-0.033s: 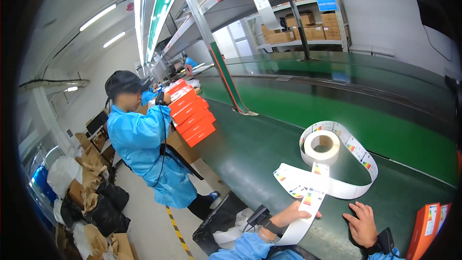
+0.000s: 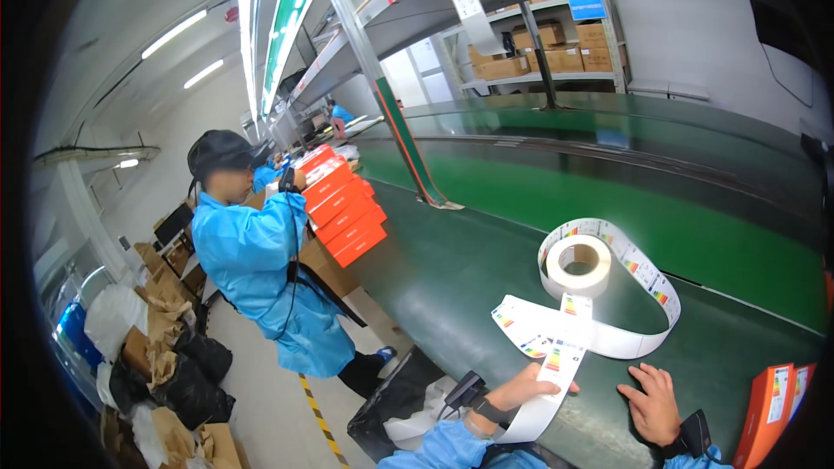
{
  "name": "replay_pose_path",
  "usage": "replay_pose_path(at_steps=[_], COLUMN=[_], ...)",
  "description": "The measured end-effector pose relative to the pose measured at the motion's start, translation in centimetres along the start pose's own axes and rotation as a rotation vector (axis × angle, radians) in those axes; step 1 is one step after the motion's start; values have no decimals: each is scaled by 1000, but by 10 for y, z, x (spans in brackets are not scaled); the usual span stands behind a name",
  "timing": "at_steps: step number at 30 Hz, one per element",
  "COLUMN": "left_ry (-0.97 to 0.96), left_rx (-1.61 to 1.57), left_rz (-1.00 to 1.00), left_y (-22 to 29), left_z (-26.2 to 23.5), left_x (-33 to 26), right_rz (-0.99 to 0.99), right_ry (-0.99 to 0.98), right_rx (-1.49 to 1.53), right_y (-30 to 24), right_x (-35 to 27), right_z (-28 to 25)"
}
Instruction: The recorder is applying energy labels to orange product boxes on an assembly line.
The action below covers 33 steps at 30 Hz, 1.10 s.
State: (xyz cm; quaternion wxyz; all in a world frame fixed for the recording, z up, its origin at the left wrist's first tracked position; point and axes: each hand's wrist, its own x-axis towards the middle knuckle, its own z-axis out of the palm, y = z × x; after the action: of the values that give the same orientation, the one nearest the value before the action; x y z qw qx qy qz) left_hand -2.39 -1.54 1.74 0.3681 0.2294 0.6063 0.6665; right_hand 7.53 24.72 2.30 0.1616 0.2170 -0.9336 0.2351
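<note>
My left hand [image 2: 521,387] is closed on the free end of a white label strip [image 2: 560,363], printed with coloured bar charts. The thumb lies over the strip, and the other fingers are mostly hidden under it. Beyond the hand, the strip crosses itself and loops round the label roll [image 2: 594,281], which lies flat on the green bench. To the right, my right hand [image 2: 655,406] rests on the bench with fingers spread, holding nothing. Past it, at the right edge, stands an orange box [image 2: 764,417] with a similar label on its side.
The green bench [image 2: 469,295] runs away to the far left, with a metal post [image 2: 395,130] on it. A co-worker in a blue gown [image 2: 261,252] stands at left beside stacked orange boxes [image 2: 347,217]. Below the bench sits a black-lined bin [image 2: 382,408]. Another label strip [image 2: 465,0] hangs overhead.
</note>
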Motion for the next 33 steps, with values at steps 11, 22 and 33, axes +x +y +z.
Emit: replay_pose_path(at_steps=[11, 22, 33], left_ry=[37, 29, 39], left_rx=[72, 67, 71], left_rz=[-9, 6, 5], left_y=[-1, -1, -2], left_z=[3, 4, 7], left_x=[-2, -3, -2], right_rz=[8, 36, -1], right_ry=[2, -34, -104], right_rx=[5, 4, -112], right_y=[-4, -7, -6], right_x=[0, 3, 3], right_z=[-4, -6, -6])
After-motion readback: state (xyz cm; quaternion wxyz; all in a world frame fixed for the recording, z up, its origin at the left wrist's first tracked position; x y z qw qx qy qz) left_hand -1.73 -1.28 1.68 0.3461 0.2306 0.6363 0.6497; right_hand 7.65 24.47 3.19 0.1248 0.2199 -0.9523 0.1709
